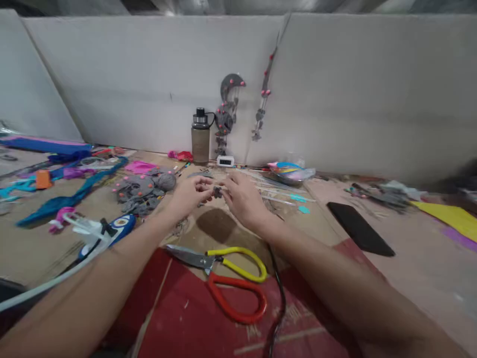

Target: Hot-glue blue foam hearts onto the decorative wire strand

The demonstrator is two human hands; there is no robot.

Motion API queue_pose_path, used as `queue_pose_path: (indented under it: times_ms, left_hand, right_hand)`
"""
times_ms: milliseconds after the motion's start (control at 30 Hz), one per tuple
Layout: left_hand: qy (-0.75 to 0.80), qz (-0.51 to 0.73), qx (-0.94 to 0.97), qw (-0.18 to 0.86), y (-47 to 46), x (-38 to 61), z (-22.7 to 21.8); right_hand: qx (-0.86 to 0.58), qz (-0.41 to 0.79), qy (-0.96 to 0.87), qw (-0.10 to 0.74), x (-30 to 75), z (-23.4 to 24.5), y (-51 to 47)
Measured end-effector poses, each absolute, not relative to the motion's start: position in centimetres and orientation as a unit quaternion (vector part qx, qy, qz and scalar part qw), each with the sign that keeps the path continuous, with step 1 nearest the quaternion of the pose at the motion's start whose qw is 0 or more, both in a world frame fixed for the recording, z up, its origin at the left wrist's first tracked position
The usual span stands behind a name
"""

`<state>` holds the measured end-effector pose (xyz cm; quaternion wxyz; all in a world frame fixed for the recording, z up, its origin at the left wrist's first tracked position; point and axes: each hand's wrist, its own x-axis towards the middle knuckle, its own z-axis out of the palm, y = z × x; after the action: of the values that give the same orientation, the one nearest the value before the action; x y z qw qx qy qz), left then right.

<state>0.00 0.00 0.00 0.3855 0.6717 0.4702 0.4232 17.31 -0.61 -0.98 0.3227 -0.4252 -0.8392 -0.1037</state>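
My left hand point(191, 195) and my right hand point(243, 199) meet over the middle of the table. Between their fingertips is a small grey piece point(217, 191), too blurred to make out further; both hands have their fingers closed on it. Left of my left hand lies a heap of grey felt pieces with pink dots point(136, 189), beside a ball of grey yarn point(166, 182). Nearer to me, scissors point(208, 261) with one yellow and one red handle lie partly spread on red cardboard point(179, 313).
A water bottle point(200, 139) and a small digital clock point(225, 161) stand by the white wall, where grey moon garlands point(231, 87) hang. A black phone point(359, 228) lies at right. A glue gun point(108, 232) with its cord is at left, near blue felt strips point(74, 196).
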Motion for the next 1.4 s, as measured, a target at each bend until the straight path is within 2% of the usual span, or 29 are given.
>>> queue_pose_path:
  times_ms: [267, 433, 600, 867, 1033, 1100, 1200, 1267, 1400]
  left_hand:
    - [0.442, 0.414, 0.679, 0.414, 0.4, 0.4, -0.9]
    - [0.453, 0.419, 0.687, 0.384, 0.1, 0.7, -1.1]
    - [0.454, 0.416, 0.683, 0.393, 0.0, 0.8, -1.1]
    - [0.489, 0.43, 0.68, 0.336, 0.7, 0.3, -2.0]
    - [0.518, 0.446, 0.645, 0.341, 1.7, -0.8, -2.3]
    - [0.527, 0.459, 0.622, 0.354, 1.9, -1.1, -2.0]
    - [0.517, 0.49, 0.588, 0.383, 2.0, -1.3, -1.5]
    - [0.507, 0.499, 0.585, 0.39, 2.1, -1.3, -1.4]
    - [0.497, 0.483, 0.617, 0.372, 2.0, -1.4, -1.4]
  right_hand:
    - [-0.415, -0.138, -0.853, 0.285, 17.3, -1.5, -0.5]
    - [-0.409, -0.176, -0.858, 0.255, 17.2, -2.0, -0.3]
    - [-0.406, -0.172, -0.86, 0.258, 17.1, -2.5, 0.0]
    - [-0.41, -0.097, -0.842, 0.337, 17.1, -2.4, 0.2]
    - [-0.377, 0.077, -0.82, 0.424, 16.4, -1.2, -0.8]
    - [-0.328, 0.156, -0.836, 0.412, 16.0, -0.6, -1.7]
    - [-0.225, 0.248, -0.886, 0.321, 15.5, -0.3, -3.1]
    - [-0.23, 0.257, -0.889, 0.301, 15.1, -0.6, -3.3]
    - [-0.352, 0.171, -0.822, 0.415, 15.1, -2.1, -1.9]
